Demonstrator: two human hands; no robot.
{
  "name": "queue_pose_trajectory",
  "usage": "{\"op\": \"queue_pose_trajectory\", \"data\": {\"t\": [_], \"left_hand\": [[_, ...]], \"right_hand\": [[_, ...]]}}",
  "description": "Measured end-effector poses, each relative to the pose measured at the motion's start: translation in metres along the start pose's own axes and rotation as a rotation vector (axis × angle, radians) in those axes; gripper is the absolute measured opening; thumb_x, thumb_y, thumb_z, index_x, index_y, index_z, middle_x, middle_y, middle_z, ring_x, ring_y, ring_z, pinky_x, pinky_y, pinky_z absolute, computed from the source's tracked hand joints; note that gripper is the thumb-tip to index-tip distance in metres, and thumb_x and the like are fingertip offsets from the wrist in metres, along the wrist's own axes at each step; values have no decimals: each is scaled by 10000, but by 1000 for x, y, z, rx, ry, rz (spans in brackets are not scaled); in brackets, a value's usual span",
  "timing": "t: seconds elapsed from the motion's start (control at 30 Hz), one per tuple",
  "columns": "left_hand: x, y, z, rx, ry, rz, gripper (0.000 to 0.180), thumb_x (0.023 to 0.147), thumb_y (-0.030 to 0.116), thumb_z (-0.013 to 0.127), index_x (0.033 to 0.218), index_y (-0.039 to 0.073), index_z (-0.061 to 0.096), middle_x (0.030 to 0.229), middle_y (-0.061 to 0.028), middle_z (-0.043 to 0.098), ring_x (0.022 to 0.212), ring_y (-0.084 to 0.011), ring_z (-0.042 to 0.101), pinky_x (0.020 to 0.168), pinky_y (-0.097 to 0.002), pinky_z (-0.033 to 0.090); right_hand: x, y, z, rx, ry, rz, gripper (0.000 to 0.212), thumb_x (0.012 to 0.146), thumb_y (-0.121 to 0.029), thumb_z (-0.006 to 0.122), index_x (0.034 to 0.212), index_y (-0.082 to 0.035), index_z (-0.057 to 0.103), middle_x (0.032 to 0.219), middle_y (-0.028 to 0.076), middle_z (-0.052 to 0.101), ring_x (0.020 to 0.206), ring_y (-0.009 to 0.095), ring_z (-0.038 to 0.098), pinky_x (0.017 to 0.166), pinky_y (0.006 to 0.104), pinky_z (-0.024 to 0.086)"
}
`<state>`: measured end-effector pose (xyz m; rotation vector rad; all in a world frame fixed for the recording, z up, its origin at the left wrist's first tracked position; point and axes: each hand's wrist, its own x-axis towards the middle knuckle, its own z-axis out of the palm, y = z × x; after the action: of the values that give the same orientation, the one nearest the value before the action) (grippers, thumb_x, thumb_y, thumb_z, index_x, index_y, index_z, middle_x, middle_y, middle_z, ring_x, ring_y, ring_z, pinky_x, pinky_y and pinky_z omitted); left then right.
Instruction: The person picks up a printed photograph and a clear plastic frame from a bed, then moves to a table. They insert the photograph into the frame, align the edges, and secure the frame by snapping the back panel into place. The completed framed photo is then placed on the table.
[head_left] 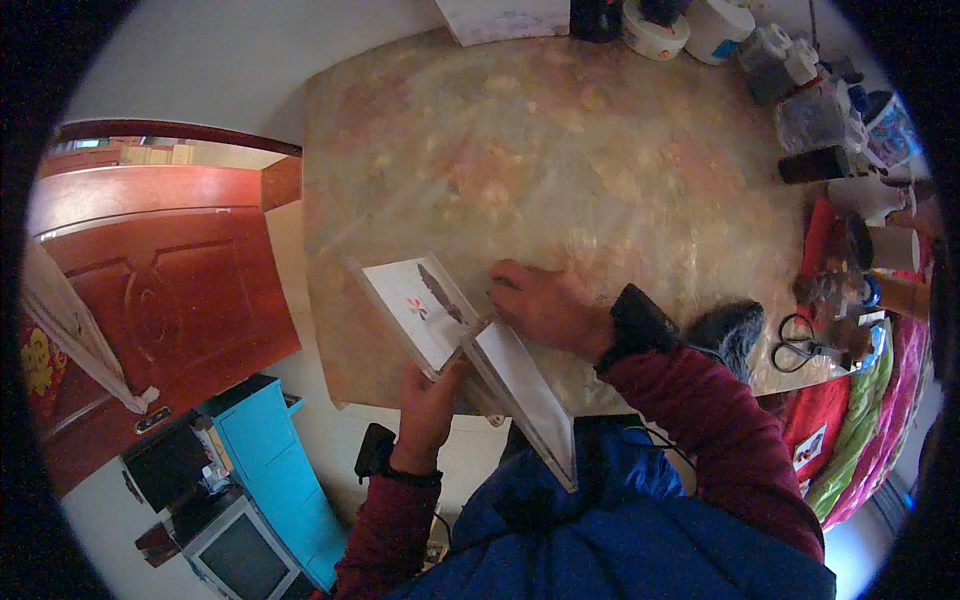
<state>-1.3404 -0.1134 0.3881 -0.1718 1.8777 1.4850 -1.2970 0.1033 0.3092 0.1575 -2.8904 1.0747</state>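
Observation:
My left hand [428, 405] grips the lower edge of a shallow white case with clear edges [408, 310] at the table's near side. The case is opened into two rectangular halves joined at an angle. Its left half shows a small red-orange mark and a dark, uneven patch along one side. The right half [525, 385] tilts down past the table edge toward my body. My right hand [548, 305] is closed, fingers curled, beside the joint between the halves. What its fingers hold, if anything, is hidden. Both wrists wear dark bands.
The table [450, 150] has a mottled, shiny cover. Scissors [795, 345] and a grey furry item [728, 335] lie to the right. Jars, tubs [655, 35] and bottles line the far right edge. A red-brown door [170, 280] and a blue cabinet [270, 460] stand left.

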Motion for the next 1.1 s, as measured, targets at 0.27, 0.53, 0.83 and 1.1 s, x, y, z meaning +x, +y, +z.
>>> {"op": "queue_pose_trajectory", "data": {"t": [0.27, 0.53, 0.83, 1.1], "left_hand": [[-1, -1, -1, -10, 12, -32, 333, 927, 109, 655, 1235, -5, 600, 1178, -101, 672, 1047, -184, 635, 915, -335, 507], [-1, 0, 1, -10, -60, 28, 409, 953, 127, 620, 1329, -9, 539, 1247, -102, 635, 1102, -210, 626, 933, -349, 513], [-1, 2, 5, -81, -63, 98, 379, 905, 80, 679, 1255, -13, 568, 1216, -106, 652, 1109, -195, 615, 975, -346, 481], [0, -10, 0, -134, -40, 5, 467, 911, 92, 685, 1331, -24, 516, 1265, -124, 624, 1155, -202, 597, 1007, -349, 471]], "right_hand": [[-2, 1, 2, 47, 78, -41, 159, 815, -137, 596, 953, -58, 593, 1062, 108, 588, 964, 308, 661, 698, 423, 580], [-2, 2, 5, 33, 160, -59, 186, 811, -134, 602, 988, -75, 596, 1076, 95, 586, 953, 285, 665, 664, 399, 584], [2, 4, 4, 75, 63, -27, 185, 863, -157, 646, 1027, -74, 639, 1182, 112, 598, 975, 303, 659, 783, 406, 572], [5, 2, 1, -11, -4, -84, 169, 862, -152, 663, 1010, -74, 649, 1196, 98, 591, 970, 297, 662, 812, 399, 565]]}}
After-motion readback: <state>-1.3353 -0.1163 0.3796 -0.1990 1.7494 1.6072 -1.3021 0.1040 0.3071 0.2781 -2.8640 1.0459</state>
